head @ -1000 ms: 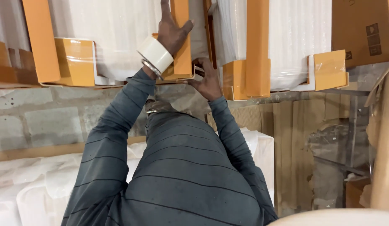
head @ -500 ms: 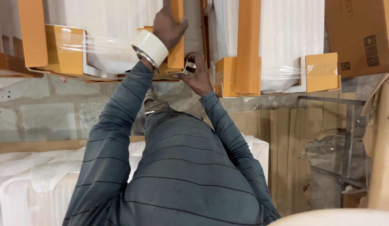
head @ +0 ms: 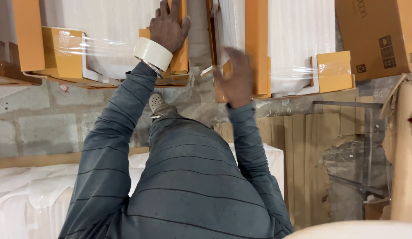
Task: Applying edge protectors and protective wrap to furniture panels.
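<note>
My left hand (head: pixel 168 26) lies flat, fingers spread, on an orange cardboard corner strip (head: pixel 181 55) of a white foam-wrapped package (head: pixel 108 40) covered in clear film. A roll of pale tape (head: pixel 153 54) sits around that wrist like a bracelet. My right hand (head: pixel 236 77) is blurred by motion, its back toward me, against the orange edge strip (head: pixel 257 44) of a second wrapped package (head: pixel 299 44) to the right. Whether it holds anything is hidden. A narrow grey gap (head: pixel 198 40) separates the two packages. My shoe (head: pixel 155 102) shows below the left one.
A brown cardboard box (head: pixel 378 35) stands at the upper right. Below are grey stone blocks (head: pixel 46 128), wooden planks (head: pixel 303 150), a white foam-wrapped slab (head: pixel 24 199) at lower left, and a tan cardboard roll (head: pixel 405 155) along the right edge.
My right hand has moved right, away from the left package's corner to the second package's orange edge. My left hand stays pressed on the corner strip.
</note>
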